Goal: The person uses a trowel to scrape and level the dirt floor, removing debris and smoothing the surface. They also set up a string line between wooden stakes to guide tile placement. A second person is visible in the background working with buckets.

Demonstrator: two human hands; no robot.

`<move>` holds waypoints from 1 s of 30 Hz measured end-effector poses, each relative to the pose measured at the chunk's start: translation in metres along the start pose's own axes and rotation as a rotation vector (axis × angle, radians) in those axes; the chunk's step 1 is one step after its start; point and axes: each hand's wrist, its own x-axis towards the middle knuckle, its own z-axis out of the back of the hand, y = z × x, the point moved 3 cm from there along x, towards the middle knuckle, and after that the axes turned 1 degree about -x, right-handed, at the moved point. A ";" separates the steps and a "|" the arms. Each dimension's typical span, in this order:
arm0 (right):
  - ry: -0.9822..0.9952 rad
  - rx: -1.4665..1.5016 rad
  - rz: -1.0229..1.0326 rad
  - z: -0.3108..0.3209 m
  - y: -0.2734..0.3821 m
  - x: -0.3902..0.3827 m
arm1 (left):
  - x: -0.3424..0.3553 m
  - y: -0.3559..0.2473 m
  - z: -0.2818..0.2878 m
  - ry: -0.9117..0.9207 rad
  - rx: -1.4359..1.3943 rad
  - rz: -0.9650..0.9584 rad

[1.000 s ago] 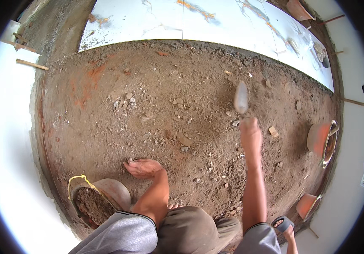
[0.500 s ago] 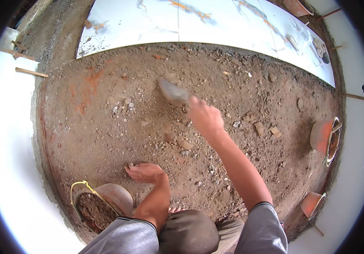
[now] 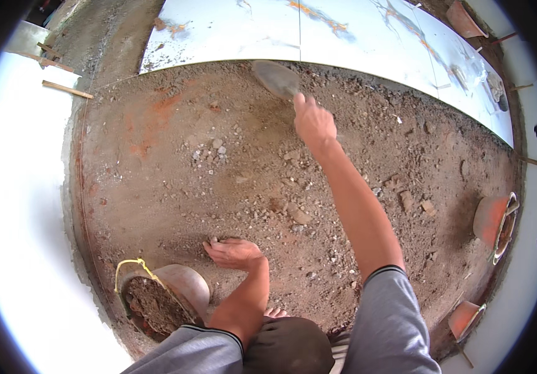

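Observation:
My right hand (image 3: 313,121) reaches far forward and grips the handle of a metal trowel (image 3: 275,78). The trowel's blade lies over the loose brown dirt bed (image 3: 218,181), close to the edge of the laid marble-patterned tiles (image 3: 318,34). My left hand (image 3: 234,252) rests flat, fingers spread, on the dirt near my knees. A dirt-filled bucket (image 3: 156,299) with a yellow handle leans on its side just left of that hand.
White tiles (image 3: 19,206) border the bed on the left, with wooden sticks (image 3: 66,89) lying at the far left. An orange pan (image 3: 494,219) stands at the right edge, a smaller orange one (image 3: 466,318) at lower right. Stones are scattered through the dirt.
My right arm has swept the trowel from the right side of the bed leftward and farther forward, up to the tile edge. My left hand has stayed planted on the dirt.

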 end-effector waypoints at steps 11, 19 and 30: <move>-0.099 0.142 -0.151 0.023 0.005 -0.043 | 0.002 -0.004 0.003 0.075 0.034 0.089; 0.473 0.818 -0.101 -0.031 0.020 -0.073 | -0.001 0.002 -0.008 0.046 0.061 0.065; 0.076 0.814 -0.846 0.043 -0.177 -0.149 | 0.001 0.003 -0.010 0.062 0.186 0.031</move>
